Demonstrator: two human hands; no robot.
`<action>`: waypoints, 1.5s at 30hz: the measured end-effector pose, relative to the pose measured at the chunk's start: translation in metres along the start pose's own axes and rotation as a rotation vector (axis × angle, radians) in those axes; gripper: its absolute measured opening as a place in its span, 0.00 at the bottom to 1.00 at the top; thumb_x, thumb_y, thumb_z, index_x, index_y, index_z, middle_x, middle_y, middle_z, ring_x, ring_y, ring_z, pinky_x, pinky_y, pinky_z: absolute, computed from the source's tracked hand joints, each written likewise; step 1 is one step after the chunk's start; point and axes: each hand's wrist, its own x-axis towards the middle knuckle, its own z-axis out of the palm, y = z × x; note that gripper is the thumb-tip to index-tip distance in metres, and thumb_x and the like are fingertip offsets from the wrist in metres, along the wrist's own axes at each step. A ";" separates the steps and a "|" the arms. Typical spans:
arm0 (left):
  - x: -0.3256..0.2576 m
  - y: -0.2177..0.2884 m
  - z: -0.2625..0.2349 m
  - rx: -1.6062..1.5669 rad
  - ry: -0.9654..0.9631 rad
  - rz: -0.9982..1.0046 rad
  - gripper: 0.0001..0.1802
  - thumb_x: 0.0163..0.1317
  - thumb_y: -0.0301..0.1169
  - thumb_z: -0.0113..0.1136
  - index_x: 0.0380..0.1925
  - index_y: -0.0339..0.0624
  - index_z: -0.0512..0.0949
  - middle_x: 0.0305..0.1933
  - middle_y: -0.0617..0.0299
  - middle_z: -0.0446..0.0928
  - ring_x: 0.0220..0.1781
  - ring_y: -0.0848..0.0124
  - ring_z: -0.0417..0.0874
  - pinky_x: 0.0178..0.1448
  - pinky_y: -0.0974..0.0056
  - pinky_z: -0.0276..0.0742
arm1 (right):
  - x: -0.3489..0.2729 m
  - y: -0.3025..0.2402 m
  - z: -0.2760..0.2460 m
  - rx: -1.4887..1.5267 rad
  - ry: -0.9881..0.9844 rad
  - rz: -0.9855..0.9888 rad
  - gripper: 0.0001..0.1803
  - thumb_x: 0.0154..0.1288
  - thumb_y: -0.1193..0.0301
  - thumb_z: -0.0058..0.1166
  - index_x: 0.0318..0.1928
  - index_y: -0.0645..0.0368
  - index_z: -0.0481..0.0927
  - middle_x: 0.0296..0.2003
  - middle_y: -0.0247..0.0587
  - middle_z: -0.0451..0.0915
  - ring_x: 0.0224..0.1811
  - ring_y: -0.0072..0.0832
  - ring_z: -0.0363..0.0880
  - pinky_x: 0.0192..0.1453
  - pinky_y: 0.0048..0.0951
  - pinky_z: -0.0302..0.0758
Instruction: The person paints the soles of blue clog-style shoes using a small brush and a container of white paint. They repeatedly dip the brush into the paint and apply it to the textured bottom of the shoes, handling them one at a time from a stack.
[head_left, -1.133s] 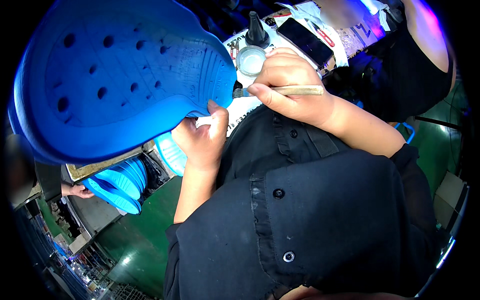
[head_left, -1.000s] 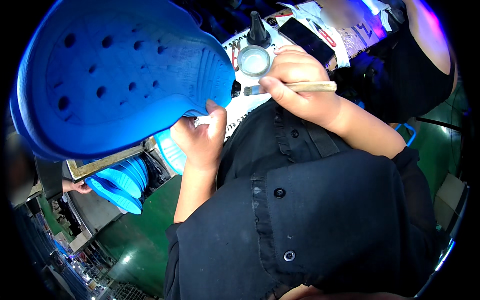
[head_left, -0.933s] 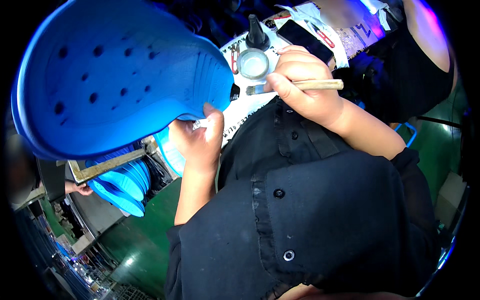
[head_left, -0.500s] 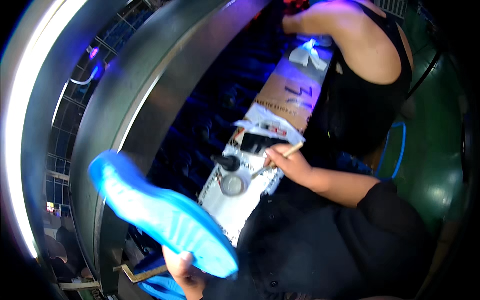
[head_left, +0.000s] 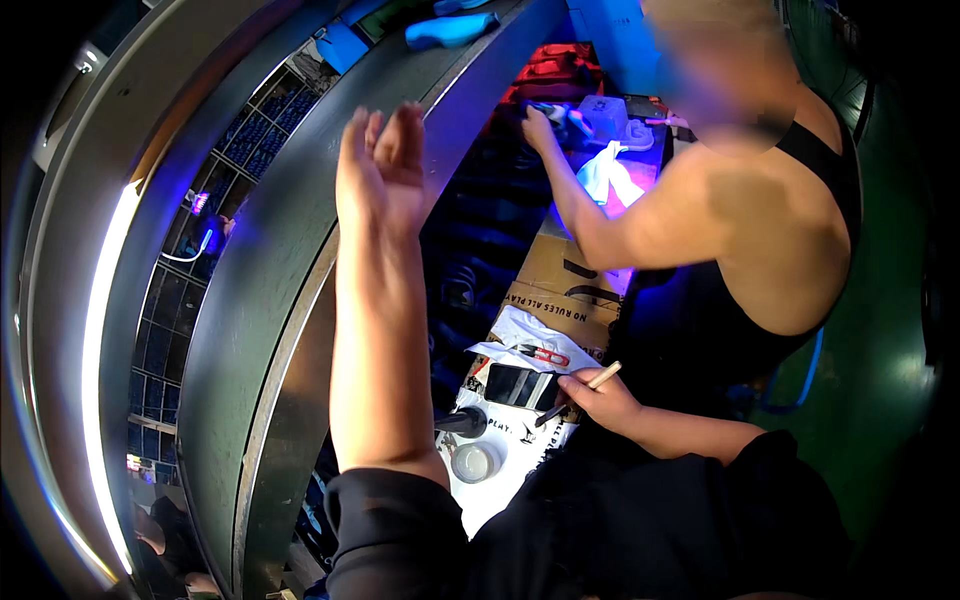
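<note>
My left hand point(head_left: 385, 170) is raised above the dark green belt point(head_left: 300, 200), its fingers apart and nothing in it. Farther along the belt lies a blue shoe sole point(head_left: 450, 31), apart from the hand. My right hand point(head_left: 605, 400) grips a brush point(head_left: 603, 376) with a pale wooden handle, its dark tip pointing down to the left. Beside this hand a black phone point(head_left: 520, 386) rests on the cardboard-covered bench point(head_left: 560, 275). A black bottle point(head_left: 462, 421) and a clear cup point(head_left: 475, 462) with greyish contents stand nearer to me.
On the right a co-worker point(head_left: 770, 220) reaches over the bench under violet light, a hand point(head_left: 538, 130) at a dark item. White paper point(head_left: 610, 175), a clear plastic container point(head_left: 603, 115) and a red-handled cutter point(head_left: 545, 354) lie about. A bright tube lamp point(head_left: 105, 380) runs along the left.
The blue sole has left my left hand, which has risen and reached forward over the belt. My right hand still holds the brush. The head view has shifted, showing more of the belt's far end.
</note>
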 end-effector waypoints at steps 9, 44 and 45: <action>-0.283 0.011 -0.222 0.832 0.545 0.046 0.15 0.63 0.31 0.57 0.48 0.38 0.73 0.36 0.59 0.77 0.35 0.71 0.80 0.42 0.69 0.77 | 0.001 0.009 0.011 0.111 -0.156 0.067 0.18 0.69 0.61 0.49 0.28 0.60 0.81 0.21 0.30 0.76 0.23 0.15 0.71 0.27 0.19 0.69; -0.577 -0.010 -0.284 0.817 1.057 0.203 0.13 0.61 0.26 0.54 0.44 0.29 0.68 0.35 0.53 0.75 0.26 0.72 0.76 0.31 0.68 0.73 | -0.037 -0.004 0.165 -0.114 -0.461 -0.034 0.20 0.68 0.60 0.47 0.27 0.63 0.80 0.22 0.32 0.74 0.27 0.17 0.68 0.34 0.19 0.64; -0.565 -0.006 -0.284 0.861 1.020 0.237 0.15 0.61 0.26 0.55 0.45 0.30 0.66 0.34 0.53 0.75 0.25 0.71 0.76 0.32 0.68 0.74 | -0.040 -0.013 0.172 -0.129 -0.502 -0.060 0.19 0.69 0.61 0.47 0.27 0.62 0.80 0.23 0.33 0.75 0.27 0.17 0.69 0.34 0.19 0.65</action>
